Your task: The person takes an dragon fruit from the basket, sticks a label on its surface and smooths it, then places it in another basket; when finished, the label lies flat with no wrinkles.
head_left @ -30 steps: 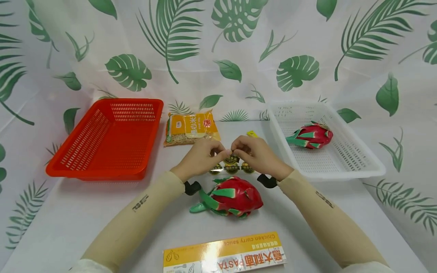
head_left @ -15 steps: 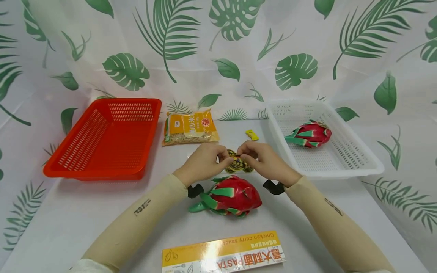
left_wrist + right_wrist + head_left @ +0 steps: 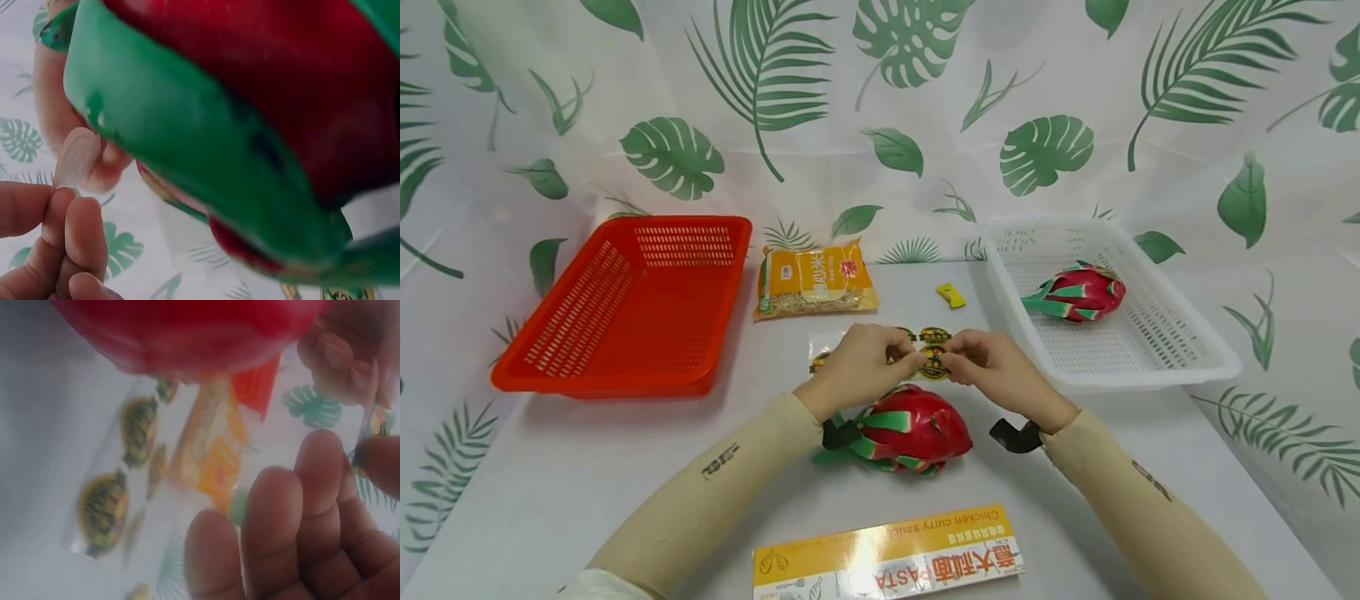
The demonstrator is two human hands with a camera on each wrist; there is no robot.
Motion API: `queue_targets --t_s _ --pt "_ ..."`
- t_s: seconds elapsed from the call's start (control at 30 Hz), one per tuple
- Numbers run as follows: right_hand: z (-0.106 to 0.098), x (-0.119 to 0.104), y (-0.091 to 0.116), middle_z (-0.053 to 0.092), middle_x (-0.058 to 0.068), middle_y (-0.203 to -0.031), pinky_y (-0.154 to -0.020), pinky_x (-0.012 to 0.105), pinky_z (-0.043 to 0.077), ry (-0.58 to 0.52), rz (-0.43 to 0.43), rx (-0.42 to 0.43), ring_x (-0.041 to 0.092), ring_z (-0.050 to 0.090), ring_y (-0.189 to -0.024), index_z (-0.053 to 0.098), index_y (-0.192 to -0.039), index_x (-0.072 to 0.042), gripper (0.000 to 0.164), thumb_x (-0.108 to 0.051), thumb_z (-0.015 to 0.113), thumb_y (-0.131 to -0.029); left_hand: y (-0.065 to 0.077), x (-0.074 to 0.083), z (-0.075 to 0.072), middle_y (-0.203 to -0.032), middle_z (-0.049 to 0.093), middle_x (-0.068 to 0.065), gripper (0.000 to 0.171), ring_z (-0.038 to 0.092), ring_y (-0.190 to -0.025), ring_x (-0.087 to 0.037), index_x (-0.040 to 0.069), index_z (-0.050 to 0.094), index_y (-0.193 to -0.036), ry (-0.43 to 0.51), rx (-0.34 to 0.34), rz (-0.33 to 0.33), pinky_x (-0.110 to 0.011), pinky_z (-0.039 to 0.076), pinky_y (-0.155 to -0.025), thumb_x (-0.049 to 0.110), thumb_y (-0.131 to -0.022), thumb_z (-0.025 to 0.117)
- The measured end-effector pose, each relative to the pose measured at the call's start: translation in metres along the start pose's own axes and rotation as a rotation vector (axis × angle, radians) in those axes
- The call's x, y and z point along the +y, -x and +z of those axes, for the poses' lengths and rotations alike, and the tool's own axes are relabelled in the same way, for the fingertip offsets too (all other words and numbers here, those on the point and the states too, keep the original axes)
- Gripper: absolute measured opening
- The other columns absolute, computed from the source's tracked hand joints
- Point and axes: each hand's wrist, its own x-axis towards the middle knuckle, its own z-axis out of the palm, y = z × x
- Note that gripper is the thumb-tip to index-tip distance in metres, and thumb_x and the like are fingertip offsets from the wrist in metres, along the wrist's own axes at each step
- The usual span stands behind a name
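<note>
A small round black-and-gold sticker point(image 3: 934, 363) is held between my two hands. My left hand point(image 3: 871, 360) pinches its left edge between thumb and forefinger. In the left wrist view the pale back of the sticker point(image 3: 78, 157) shows above those fingertips. My right hand point(image 3: 996, 371) pinches the opposite edge; the sticker point(image 3: 377, 422) is seen edge-on in the right wrist view. Behind the hands a clear sheet of stickers point(image 3: 829, 342) lies on the table, partly covered by them. Just in front of the hands sits a red and green dragon fruit point(image 3: 917, 429).
A red basket point(image 3: 625, 379) stands left, a white basket point(image 3: 1187, 379) with another dragon fruit point(image 3: 1086, 292) right. Toward the back lie an orange noodle bag point(image 3: 816, 279) and a small yellow packet point(image 3: 951, 295). A pasta box point(image 3: 887, 554) lies at the front.
Both hands have come nearer to me and slightly right, bringing the sticker off toward the dragon fruit. More of the sticker sheet and the yellow packet now show behind them.
</note>
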Motion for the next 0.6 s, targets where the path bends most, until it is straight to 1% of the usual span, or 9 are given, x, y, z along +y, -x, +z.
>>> queue_targets --t_s 0.07,0.13,0.27,0.33,0.5,0.6 --pt "0.000 0.004 0.004 0.066 0.009 -0.078 -0.066 0.028 0.051 -0.009 0.037 0.007 0.012 0.061 -0.070 0.069 -0.099 -0.005 0.016 -0.018 0.061 -0.105 0.000 0.002 0.001 -0.074 0.072 0.003 0.022 0.055 -0.062 -0.009 0.019 0.076 -0.084 0.010 -0.018 -0.022 -0.022 0.044 -0.057 0.031 -0.101 0.069" --pt "0.001 0.008 0.007 0.064 0.008 -0.074 -0.063 0.029 0.051 -0.025 0.055 0.010 0.014 0.058 -0.068 0.069 -0.094 -0.005 0.019 -0.017 0.059 -0.105 0.000 0.003 0.002 -0.072 0.072 0.003 0.024 0.057 -0.062 -0.008 0.017 0.078 -0.083 0.008 -0.039 -0.038 -0.023 0.045 -0.057 0.031 -0.101 0.069" --pt "0.005 0.010 0.012 0.063 0.007 -0.073 -0.061 0.030 0.051 -0.055 0.086 0.003 0.018 0.057 -0.065 0.066 -0.094 -0.003 0.019 -0.015 0.057 -0.106 0.000 0.005 0.004 -0.062 0.066 0.006 0.028 0.054 -0.057 -0.007 0.016 0.079 -0.079 -0.021 -0.077 -0.056 -0.022 0.040 -0.054 0.031 -0.101 0.068" --pt "0.008 0.011 0.014 0.062 0.008 -0.073 -0.059 0.029 0.050 -0.067 0.106 -0.015 0.019 0.056 -0.064 0.065 -0.094 -0.002 0.020 -0.015 0.057 -0.106 0.000 0.005 0.005 -0.056 0.060 0.008 0.031 0.050 -0.053 -0.006 0.018 0.076 -0.074 -0.044 -0.091 -0.059 -0.021 0.036 -0.051 0.031 -0.100 0.068" --pt "0.015 0.012 0.021 0.059 0.009 -0.073 -0.054 0.028 0.048 -0.084 0.150 -0.052 0.025 0.056 -0.064 0.064 -0.095 -0.001 0.023 -0.019 0.055 -0.108 0.000 0.006 0.009 -0.050 0.046 0.010 0.040 0.042 -0.049 -0.004 0.019 0.065 -0.061 -0.073 -0.137 -0.066 -0.019 0.029 -0.047 0.029 -0.099 0.067" --pt "0.019 0.012 0.025 0.056 0.008 -0.071 -0.051 0.030 0.047 -0.100 0.168 -0.060 0.022 0.054 -0.061 0.062 -0.094 0.000 0.025 -0.020 0.054 -0.108 0.000 0.006 0.011 -0.049 0.041 0.012 0.045 0.040 -0.048 -0.003 0.020 0.058 -0.055 -0.087 -0.153 -0.069 -0.019 0.027 -0.047 0.029 -0.098 0.067"
